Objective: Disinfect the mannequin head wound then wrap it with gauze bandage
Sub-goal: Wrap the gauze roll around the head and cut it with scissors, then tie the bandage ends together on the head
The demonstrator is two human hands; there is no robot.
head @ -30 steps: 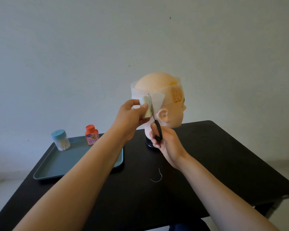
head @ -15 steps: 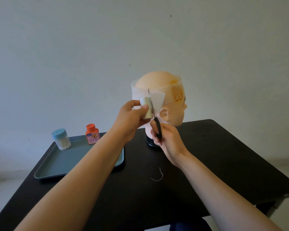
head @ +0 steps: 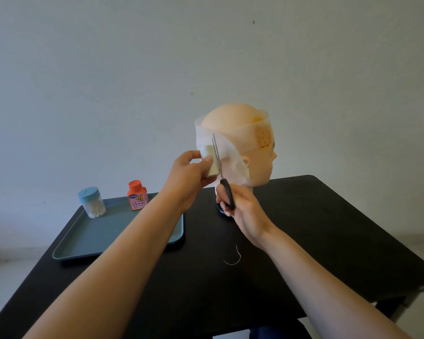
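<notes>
A bald mannequin head [head: 233,118] stands on the black table [head: 328,228], facing right. White gauze bandage [head: 240,137] circles its forehead, and an orange stain shows through at the front. My left hand [head: 189,177] pinches the gauze roll [head: 209,161] just left of the head. My right hand [head: 242,209] grips black-handled scissors [head: 227,192] below the roll. Their blades [head: 215,152] point up across the strip between roll and head.
A teal tray [head: 96,236] lies at the table's left, with a blue-lidded jar of cotton swabs [head: 91,202] and an orange-capped disinfectant bottle [head: 137,195] on it. A loose thread [head: 233,258] lies on the table near me. A plain wall stands behind.
The scissor blades have drawn together along the gauze strip and my right hand has edged up slightly. My left hand keeps its hold on the roll.
</notes>
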